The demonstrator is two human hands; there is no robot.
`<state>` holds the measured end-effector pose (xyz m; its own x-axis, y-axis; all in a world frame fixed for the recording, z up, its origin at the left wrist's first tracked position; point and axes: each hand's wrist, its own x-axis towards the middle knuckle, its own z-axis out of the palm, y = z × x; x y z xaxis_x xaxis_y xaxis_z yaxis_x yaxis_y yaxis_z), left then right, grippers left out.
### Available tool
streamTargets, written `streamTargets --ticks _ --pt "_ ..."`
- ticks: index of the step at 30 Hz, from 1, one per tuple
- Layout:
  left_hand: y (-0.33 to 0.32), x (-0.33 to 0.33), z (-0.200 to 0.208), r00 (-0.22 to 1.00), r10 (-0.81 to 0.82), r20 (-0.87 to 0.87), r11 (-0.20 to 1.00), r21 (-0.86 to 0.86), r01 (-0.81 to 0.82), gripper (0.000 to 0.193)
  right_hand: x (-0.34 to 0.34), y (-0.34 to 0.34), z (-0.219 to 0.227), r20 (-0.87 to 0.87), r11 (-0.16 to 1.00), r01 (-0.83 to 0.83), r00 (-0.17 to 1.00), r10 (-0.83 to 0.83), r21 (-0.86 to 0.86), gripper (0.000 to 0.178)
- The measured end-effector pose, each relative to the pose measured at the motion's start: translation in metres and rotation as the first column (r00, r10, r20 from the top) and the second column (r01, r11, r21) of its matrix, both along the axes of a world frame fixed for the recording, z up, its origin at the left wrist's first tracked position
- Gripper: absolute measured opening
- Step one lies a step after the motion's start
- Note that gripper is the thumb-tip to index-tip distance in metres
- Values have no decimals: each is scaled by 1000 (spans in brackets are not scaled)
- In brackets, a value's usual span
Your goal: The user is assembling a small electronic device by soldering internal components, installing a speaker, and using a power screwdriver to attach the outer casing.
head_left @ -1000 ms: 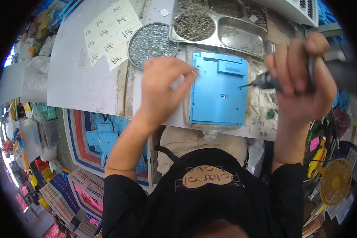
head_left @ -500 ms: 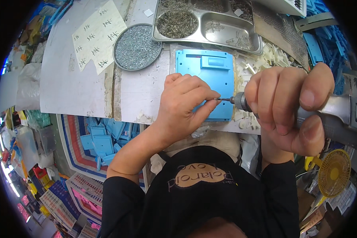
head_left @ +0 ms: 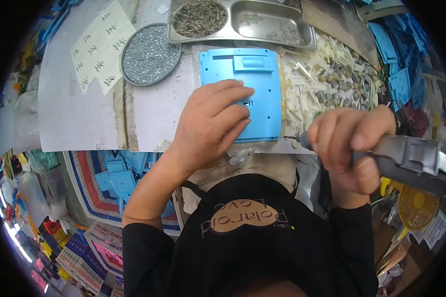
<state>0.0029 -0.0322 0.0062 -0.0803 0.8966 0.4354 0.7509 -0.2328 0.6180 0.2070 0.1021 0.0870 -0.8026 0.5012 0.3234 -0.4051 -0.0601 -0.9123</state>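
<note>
Panel (head_left: pixel 260 81), pale blue and flat, lies near the front edge of a white table (head_left: pixel 153 121), between a steel tray (head_left: pixel 277 19) and the person's lap, its raised block and narrow slot toward the far end. The left hand (head_left: pixel 210 116) rests over the panel's left side, fingers loosely bent and thumb close beneath them; whether this grip pinches anything cannot be told. The right hand (head_left: pixel 349 138) closes its grip around a gray and black driver (head_left: pixel 406 161), held slantwise, with the thin bit (head_left: pixel 291 137) pointing left at the panel's near right corner; whether the tip touches the corner cannot be made out. Beyond the panel, the tray carries a mass of small springs (head_left: pixel 199 17) in its round compartment, with a few more scattered in the compartment to the right. A round dish (head_left: pixel 148 84) full of small silvery metal pieces (head_left: pixel 151 54) sits just left of the tray, beside a pale yellow sheet (head_left: pixel 96 54) bearing handwritten marks. To the right of the panel, white plastic bits (head_left: pixel 302 91) lie heaped on the table, with grayish pieces (head_left: pixel 339 84) among them. Below the table's edge, at left, a red, white and blue striped bag (head_left: pixel 86 180) holds more blue parts (head_left: pixel 121 180); a yellow fan (head_left: pixel 418 208) stands at lower right.
</note>
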Motion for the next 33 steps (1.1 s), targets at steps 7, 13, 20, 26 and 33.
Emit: streamTargets --ticks 7,13,20,26,33 --pt "1 2 -11 995 -83 -64 995 -64 79 12 2 -20 -20 64 998 57 996 -54 -35 27" --pt "-2 2 -12 997 -71 -10 996 -64 70 13 0 -25 -28 99 960 38 993 -67 277 28" --pt "-1 3 -15 997 -70 8 997 -43 70 12 -16 7 -23 39 983 -109 994 104 151 31" --pt "-1 2 -14 996 -75 48 996 -50 78 12 -40 -5 -32 42 956 30 998 -44 291 30" --pt "-2 0 -14 996 -75 57 994 -72 79 11 -49 34 -23 -123 995 -66 990 75 78 19"
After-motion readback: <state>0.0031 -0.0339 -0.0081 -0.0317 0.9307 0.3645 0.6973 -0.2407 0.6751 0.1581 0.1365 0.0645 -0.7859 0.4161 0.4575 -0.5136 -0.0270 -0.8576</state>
